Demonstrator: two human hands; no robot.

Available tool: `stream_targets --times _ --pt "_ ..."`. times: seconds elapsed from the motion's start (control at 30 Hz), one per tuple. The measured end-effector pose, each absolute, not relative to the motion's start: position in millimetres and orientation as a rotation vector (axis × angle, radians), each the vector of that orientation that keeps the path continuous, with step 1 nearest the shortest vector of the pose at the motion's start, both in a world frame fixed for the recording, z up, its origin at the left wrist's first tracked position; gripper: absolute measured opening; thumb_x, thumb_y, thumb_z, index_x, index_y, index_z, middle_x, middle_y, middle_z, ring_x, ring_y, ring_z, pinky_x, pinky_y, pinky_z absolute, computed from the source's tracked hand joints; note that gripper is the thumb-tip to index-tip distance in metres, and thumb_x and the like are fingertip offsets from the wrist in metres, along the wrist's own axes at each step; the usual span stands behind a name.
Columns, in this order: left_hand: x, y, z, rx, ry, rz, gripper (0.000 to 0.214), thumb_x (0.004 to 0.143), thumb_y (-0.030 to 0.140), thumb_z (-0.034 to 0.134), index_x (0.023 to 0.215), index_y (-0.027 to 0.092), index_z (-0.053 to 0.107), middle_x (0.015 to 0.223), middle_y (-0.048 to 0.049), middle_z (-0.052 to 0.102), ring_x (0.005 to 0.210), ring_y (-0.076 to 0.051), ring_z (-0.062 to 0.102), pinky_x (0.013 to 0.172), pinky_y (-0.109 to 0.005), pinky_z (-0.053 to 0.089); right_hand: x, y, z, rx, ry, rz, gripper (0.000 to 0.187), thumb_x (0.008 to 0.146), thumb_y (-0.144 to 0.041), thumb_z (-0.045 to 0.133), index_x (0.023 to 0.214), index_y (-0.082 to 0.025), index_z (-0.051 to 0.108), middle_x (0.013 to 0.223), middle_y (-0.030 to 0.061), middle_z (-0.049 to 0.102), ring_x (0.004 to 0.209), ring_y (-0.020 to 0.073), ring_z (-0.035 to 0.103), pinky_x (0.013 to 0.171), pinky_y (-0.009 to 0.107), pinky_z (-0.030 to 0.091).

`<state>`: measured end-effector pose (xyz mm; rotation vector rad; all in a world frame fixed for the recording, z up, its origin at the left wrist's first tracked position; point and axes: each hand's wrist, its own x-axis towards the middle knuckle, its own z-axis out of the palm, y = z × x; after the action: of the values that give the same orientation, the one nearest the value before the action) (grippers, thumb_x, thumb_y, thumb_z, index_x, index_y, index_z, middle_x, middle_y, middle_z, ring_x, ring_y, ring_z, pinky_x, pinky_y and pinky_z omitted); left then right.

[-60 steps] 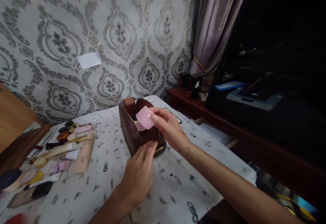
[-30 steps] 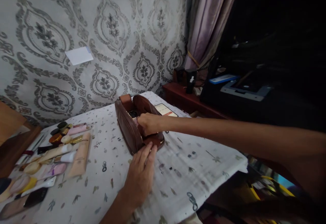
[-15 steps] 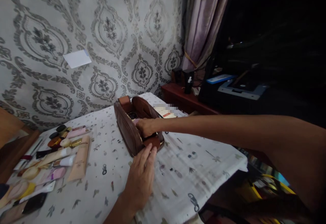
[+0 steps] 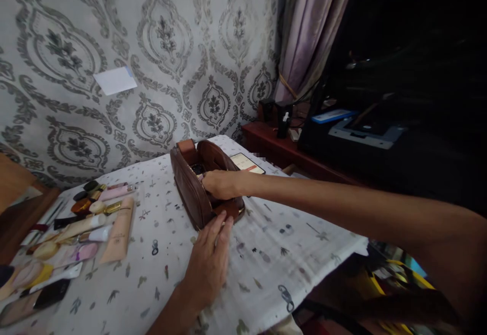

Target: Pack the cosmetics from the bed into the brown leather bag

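Note:
A brown leather toiletry bag (image 4: 192,195) stands unzipped on the cloth-covered table, its mouth gaping upward. My right hand (image 4: 222,183) reaches down into the opening from the right, its fingers curled and closed. A small pale pinkish edge shows by its fingertips, too little to name. At the bag's near end lies my left hand (image 4: 209,259), with outstretched fingers touching the end flap. Deeper in the bag, a dark round item (image 4: 197,168) is partly visible; the rest of the inside is hidden by my right hand and the bag walls.
Several cosmetics lie at the left, among them a beige tube (image 4: 118,231), an amber jar (image 4: 81,206) and a rectangular foundation bottle (image 4: 34,302). Behind the bag lies a lit phone (image 4: 248,162). A dark red cabinet (image 4: 274,139) adjoins the table's far right.
My right hand has lifted slightly and shifted a little within the bag's opening. My left hand stays at the near end. The view has tilted slightly.

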<state>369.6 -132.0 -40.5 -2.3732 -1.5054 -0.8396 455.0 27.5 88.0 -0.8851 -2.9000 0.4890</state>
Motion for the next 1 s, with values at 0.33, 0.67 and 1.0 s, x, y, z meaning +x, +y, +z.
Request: stream_targets --times 0.33,0.67,1.0 --pt "371.5 -136.4 -36.8 -2.283 -1.495 -0.981 0.060 0.091 0.004 0.040 0.150 0.018 0.033 0.151 -0.0192 0.040 0.137 -0.026 0.046 0.101 -0.039 0.052 511.0 -6.5 123.6 -0.747 -2.664 0.137 0.031 0.096 -0.027 0.054 0.067 -0.016 0.060 0.067 0.0032 0.062 0.062 0.0129 0.056 0.058 0.024 0.033" --pt "343.3 -133.6 -6.6 -2.193 -1.429 -1.246 0.035 0.093 0.015 0.042 0.127 0.013 0.049 0.114 -0.0148 0.058 0.104 -0.024 0.059 0.088 -0.038 0.056 483.5 -55.9 63.8 -0.117 -2.159 0.410 0.043 0.098 -0.015 0.049 0.057 -0.020 0.036 0.049 -0.0059 0.038 0.044 0.0071 0.037 0.049 0.023 0.032" --pt "256.5 -157.0 -5.1 -1.946 -1.825 -1.187 0.029 0.092 0.012 0.041 0.115 0.020 0.058 0.117 -0.0119 0.055 0.107 -0.023 0.057 0.091 -0.036 0.051 411.5 -95.0 2.2 -0.154 -2.293 1.111 0.036 0.102 -0.035 0.038 0.070 -0.021 0.045 0.055 -0.0054 0.042 0.048 0.0099 0.042 0.050 0.023 0.034"
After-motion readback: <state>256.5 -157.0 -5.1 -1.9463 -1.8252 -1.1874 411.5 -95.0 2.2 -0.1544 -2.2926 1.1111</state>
